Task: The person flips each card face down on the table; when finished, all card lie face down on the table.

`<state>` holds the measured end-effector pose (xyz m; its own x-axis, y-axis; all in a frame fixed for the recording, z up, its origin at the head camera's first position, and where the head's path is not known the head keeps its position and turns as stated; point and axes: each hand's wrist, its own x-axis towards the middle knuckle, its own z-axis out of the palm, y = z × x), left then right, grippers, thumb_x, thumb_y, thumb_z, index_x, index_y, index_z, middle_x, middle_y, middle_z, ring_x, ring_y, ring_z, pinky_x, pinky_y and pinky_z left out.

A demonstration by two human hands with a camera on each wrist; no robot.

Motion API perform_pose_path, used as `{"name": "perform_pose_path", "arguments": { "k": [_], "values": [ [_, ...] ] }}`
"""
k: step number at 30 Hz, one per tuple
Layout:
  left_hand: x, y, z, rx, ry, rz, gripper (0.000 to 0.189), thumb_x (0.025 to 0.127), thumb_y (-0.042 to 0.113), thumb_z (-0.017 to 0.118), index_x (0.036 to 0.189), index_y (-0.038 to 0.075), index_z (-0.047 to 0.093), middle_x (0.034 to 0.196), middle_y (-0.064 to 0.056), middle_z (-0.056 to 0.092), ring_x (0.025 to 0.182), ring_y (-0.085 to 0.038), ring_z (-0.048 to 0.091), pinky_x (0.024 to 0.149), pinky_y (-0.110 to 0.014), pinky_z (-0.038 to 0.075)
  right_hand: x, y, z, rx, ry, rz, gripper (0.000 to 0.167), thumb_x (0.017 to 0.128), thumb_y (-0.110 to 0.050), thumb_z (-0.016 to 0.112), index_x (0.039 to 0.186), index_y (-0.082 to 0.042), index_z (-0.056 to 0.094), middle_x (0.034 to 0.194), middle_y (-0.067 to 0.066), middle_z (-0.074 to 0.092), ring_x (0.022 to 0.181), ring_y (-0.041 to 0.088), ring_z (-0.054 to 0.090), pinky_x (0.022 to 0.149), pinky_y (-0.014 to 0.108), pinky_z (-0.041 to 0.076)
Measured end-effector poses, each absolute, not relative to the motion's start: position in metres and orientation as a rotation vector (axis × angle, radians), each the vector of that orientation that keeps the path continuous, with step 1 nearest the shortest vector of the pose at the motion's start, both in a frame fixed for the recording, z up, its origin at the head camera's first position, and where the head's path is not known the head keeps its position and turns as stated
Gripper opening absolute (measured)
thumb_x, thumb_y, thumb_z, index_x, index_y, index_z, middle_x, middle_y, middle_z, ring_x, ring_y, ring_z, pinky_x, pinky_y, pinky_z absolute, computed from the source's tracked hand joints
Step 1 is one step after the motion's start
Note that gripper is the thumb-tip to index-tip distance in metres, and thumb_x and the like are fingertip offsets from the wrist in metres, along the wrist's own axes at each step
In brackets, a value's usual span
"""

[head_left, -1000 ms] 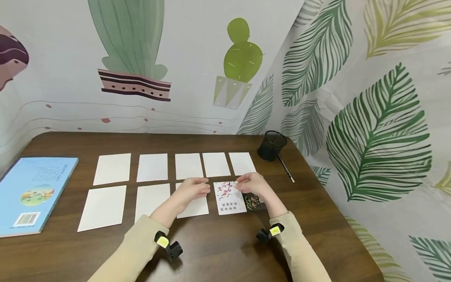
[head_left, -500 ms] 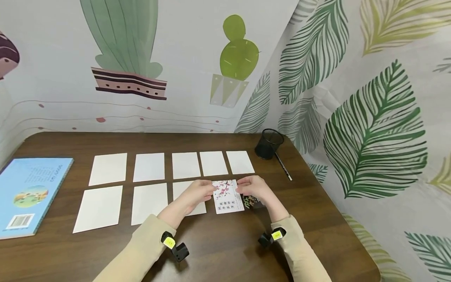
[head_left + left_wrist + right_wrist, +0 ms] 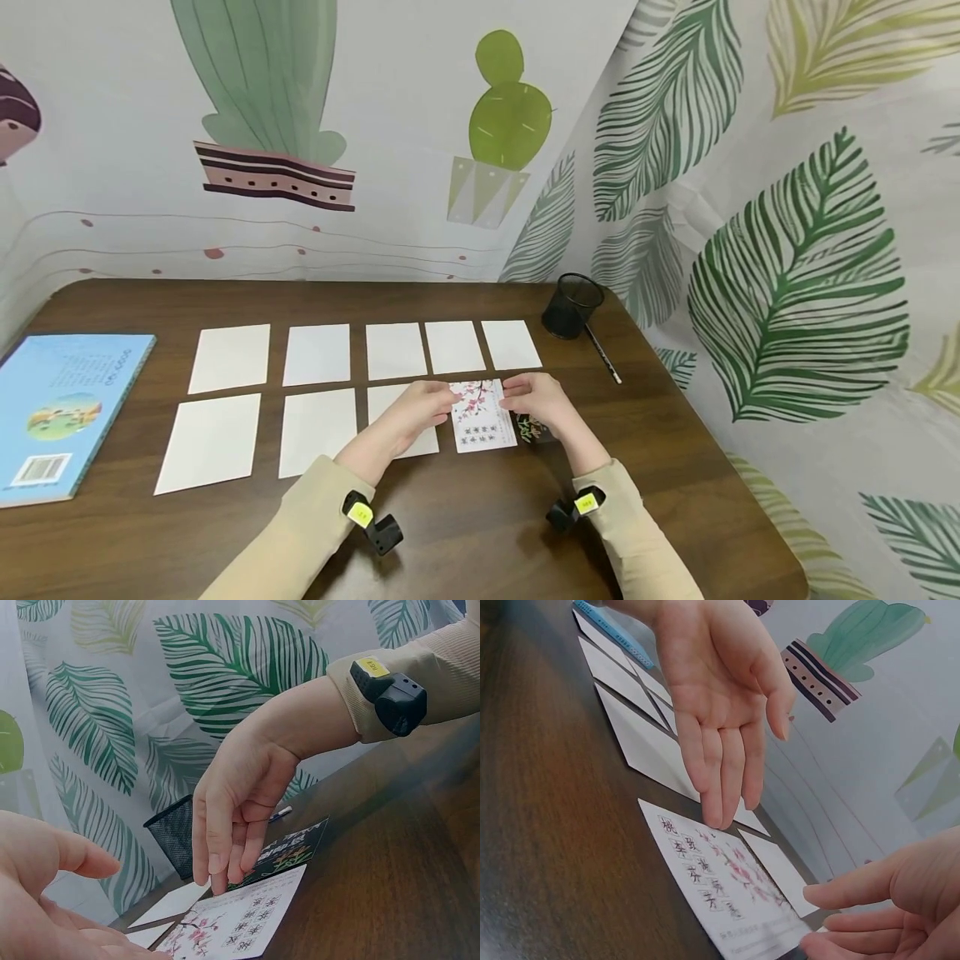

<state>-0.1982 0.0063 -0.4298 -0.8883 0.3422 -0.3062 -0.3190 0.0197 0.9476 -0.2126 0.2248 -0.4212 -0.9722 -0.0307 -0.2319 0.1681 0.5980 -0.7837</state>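
Observation:
A white card with pink blossoms and printed characters [image 3: 484, 429] lies flat on the brown table, right of the blank white cards in the front row. The fingertips of my left hand [image 3: 417, 414] touch its left edge. My right hand [image 3: 542, 400] has its fingertips at the card's right edge. In the right wrist view, the left hand [image 3: 718, 712] shows its palm with straight fingers. Straight fingers of the right hand [image 3: 240, 802] point down to the card in the left wrist view. Partly behind the right hand lies a dark card with coloured print [image 3: 532, 430].
Blank white cards [image 3: 318, 432] lie in two rows, several in the back row. A blue book [image 3: 75, 417] is at the far left. At the back right stands a black mesh pen cup [image 3: 572, 307], with a pencil [image 3: 602, 354] beside it.
My left hand has moved right to the blossom card's left edge. The card has shifted slightly left. The head view has turned a little.

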Motion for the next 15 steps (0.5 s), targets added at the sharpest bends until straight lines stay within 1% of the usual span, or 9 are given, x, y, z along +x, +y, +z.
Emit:
{"name": "perform_pose_path", "arguments": {
  "k": [4, 9, 12, 15],
  "values": [
    [-0.199, 0.005, -0.429, 0.024, 1.855, 1.922, 0.059, 0.093, 0.01, 0.055, 0.14, -0.02, 0.033, 0.141, -0.035, 0.042, 0.13, -0.047, 0.046, 0.112, -0.049, 0.039, -0.215, 0.224, -0.423, 0.099, 2.593, -1.392, 0.041, 0.082, -0.001, 0.073, 0.12, 0.008, 0.061, 0.112, 0.024, 0.068, 0.098, 0.027, 0.066, 0.085, 0.036, 0.058],
    [-0.199, 0.003, -0.429, 0.02, 1.839, 1.928, 0.059, 0.094, 0.009, 0.054, 0.14, -0.02, 0.032, 0.141, -0.035, 0.043, 0.13, -0.046, 0.046, 0.113, -0.049, 0.038, -0.221, 0.223, -0.429, 0.117, 2.48, -1.561, 0.053, 0.081, 0.004, 0.071, 0.129, 0.011, 0.049, 0.122, 0.03, 0.057, 0.096, 0.028, 0.064, 0.086, 0.039, 0.058],
    [-0.199, 0.003, -0.429, 0.02, 1.832, 1.936, 0.058, 0.093, 0.008, 0.054, 0.139, -0.02, 0.032, 0.141, -0.035, 0.042, 0.13, -0.046, 0.045, 0.113, -0.049, 0.038, -0.225, 0.224, -0.432, 0.129, 2.401, -1.625, 0.057, 0.082, 0.006, 0.069, 0.134, 0.012, 0.045, 0.127, 0.03, 0.054, 0.095, 0.024, 0.063, 0.085, 0.034, 0.058],
    [-0.199, 0.003, -0.429, 0.023, 1.823, 1.943, 0.058, 0.093, 0.007, 0.053, 0.139, -0.021, 0.031, 0.141, -0.036, 0.042, 0.13, -0.047, 0.045, 0.114, -0.05, 0.037, -0.228, 0.225, -0.436, 0.09, 2.292, -1.672, 0.055, 0.086, 0.007, 0.065, 0.136, 0.014, 0.043, 0.127, 0.031, 0.056, 0.093, 0.018, 0.063, 0.083, 0.028, 0.057]
  ]
}}
